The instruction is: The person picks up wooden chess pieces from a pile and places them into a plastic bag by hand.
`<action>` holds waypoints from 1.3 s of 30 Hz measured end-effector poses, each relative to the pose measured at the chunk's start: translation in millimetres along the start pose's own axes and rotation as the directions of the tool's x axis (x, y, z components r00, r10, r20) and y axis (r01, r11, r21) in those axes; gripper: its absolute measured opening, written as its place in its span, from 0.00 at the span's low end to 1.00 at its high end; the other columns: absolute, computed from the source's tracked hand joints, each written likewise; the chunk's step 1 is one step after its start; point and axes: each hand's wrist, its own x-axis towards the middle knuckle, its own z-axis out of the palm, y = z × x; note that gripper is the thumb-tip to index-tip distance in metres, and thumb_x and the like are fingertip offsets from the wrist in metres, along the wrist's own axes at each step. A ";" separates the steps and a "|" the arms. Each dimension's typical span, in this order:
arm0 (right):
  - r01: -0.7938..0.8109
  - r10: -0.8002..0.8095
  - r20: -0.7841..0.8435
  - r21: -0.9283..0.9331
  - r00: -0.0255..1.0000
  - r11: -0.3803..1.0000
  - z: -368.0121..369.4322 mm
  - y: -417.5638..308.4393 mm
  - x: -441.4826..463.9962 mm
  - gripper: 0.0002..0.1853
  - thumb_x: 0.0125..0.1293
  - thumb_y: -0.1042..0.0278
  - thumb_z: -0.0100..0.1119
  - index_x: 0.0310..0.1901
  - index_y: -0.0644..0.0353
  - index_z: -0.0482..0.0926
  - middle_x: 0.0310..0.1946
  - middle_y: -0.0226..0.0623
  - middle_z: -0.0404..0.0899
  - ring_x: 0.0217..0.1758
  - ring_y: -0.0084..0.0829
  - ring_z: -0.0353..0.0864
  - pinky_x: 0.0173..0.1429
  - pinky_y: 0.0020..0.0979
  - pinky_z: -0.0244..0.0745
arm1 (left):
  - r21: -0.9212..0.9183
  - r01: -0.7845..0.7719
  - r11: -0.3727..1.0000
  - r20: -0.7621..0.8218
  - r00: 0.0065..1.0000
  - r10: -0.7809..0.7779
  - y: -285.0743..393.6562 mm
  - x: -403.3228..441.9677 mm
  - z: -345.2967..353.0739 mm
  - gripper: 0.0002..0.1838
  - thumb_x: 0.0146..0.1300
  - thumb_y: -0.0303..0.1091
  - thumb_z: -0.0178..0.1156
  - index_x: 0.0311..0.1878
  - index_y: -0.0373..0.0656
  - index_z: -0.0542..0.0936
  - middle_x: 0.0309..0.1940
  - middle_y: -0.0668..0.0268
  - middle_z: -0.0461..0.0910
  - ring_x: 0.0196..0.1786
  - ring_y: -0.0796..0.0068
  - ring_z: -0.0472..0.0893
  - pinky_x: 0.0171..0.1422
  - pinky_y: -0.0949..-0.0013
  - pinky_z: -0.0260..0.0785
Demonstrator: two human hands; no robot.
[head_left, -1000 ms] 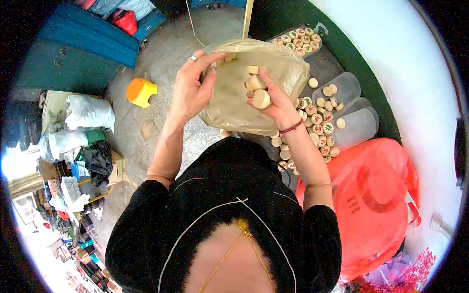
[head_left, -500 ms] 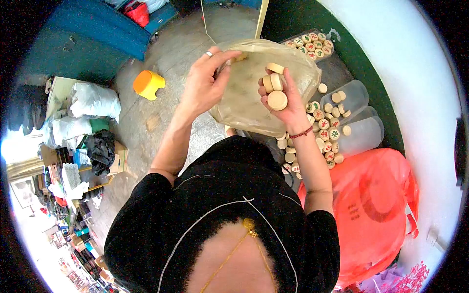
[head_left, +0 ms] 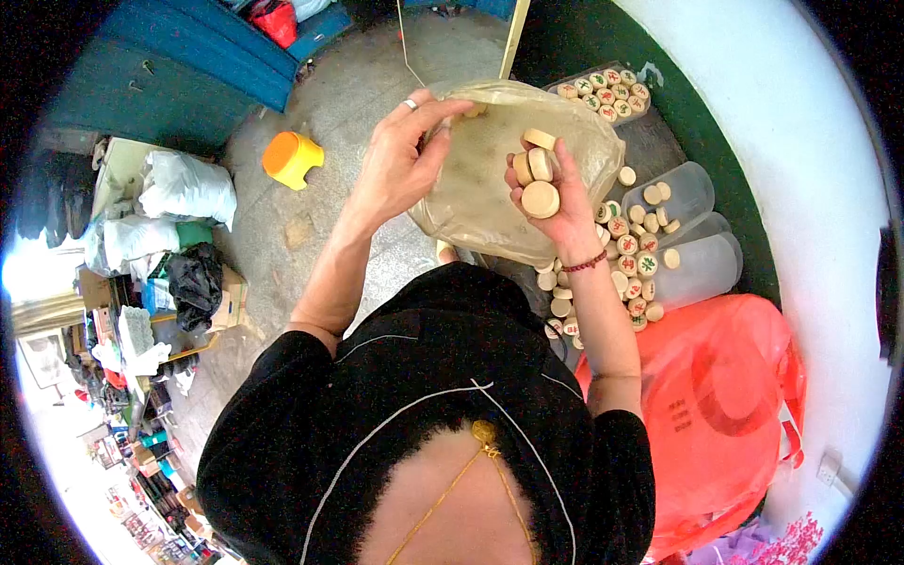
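Observation:
My left hand (head_left: 407,155), with a ring on one finger, pinches the rim of a yellowish translucent plastic bag (head_left: 476,212) and holds its mouth apart. My right hand (head_left: 571,209) is turned palm up over the bag's right side, fingers curled round several round wooden Chinese chess pieces (head_left: 540,199). Their visible faces are plain. To the right of that hand lies a loose heap of chess pieces (head_left: 647,264), some marked with red or green characters. What is inside the bag is mostly hidden.
A clear tray (head_left: 637,111) of chess pieces in rows lies at the upper right. Frosted plastic containers (head_left: 697,268) sit beside the heap. A large red plastic bag (head_left: 716,405) is at my right by the wall. A yellow stool (head_left: 294,160) stands on the floor.
The whole view has shifted slightly. Both hands keep their grips, and the right hand with the chess pieces stays over the bag.

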 end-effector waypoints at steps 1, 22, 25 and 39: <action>0.001 -0.001 0.000 0.002 1.000 1.000 -1.4 0.3 0.7 0.24 0.61 0.46 0.51 0.52 0.55 0.69 0.43 0.42 0.71 0.40 0.33 0.73 0.35 0.28 0.74 | 0.025 -0.020 0.999 -0.010 1.000 0.021 0.8 0.2 -0.5 0.16 0.53 0.20 0.50 0.46 0.40 0.76 0.26 0.65 0.66 0.26 0.74 0.66 0.31 0.73 0.59; 0.037 -0.165 -0.213 -0.504 0.963 0.863 14.0 -15.8 6.6 0.18 0.63 0.62 0.52 0.52 0.59 0.67 0.50 0.40 0.69 0.48 0.37 0.73 0.47 0.36 0.73 | 0.033 -0.013 0.999 -0.073 0.997 0.015 -5.4 5.4 13.8 0.18 0.53 0.19 0.50 0.48 0.41 0.76 0.23 0.66 0.63 0.25 0.76 0.62 0.31 0.74 0.56; 0.362 -0.412 0.042 -0.565 0.910 0.742 18.0 -26.0 -22.0 0.14 0.61 0.69 0.53 0.47 0.66 0.73 0.46 0.42 0.74 0.46 0.32 0.76 0.44 0.30 0.73 | 0.051 0.026 0.998 -0.044 0.999 -0.024 -10.5 7.0 8.8 0.18 0.56 0.19 0.51 0.51 0.39 0.75 0.41 0.66 0.74 0.46 0.77 0.71 0.54 0.76 0.60; -0.638 -0.839 0.000 -0.650 0.544 -0.413 -232.3 -153.8 -69.4 0.25 0.47 0.59 0.61 0.46 0.63 0.74 0.44 0.52 0.74 0.48 0.48 0.73 0.51 0.39 0.69 | -0.009 -0.011 1.000 -0.068 0.998 0.010 -8.0 13.1 5.5 0.18 0.56 0.17 0.49 0.51 0.38 0.74 0.32 0.73 0.64 0.32 0.88 0.64 0.36 0.86 0.55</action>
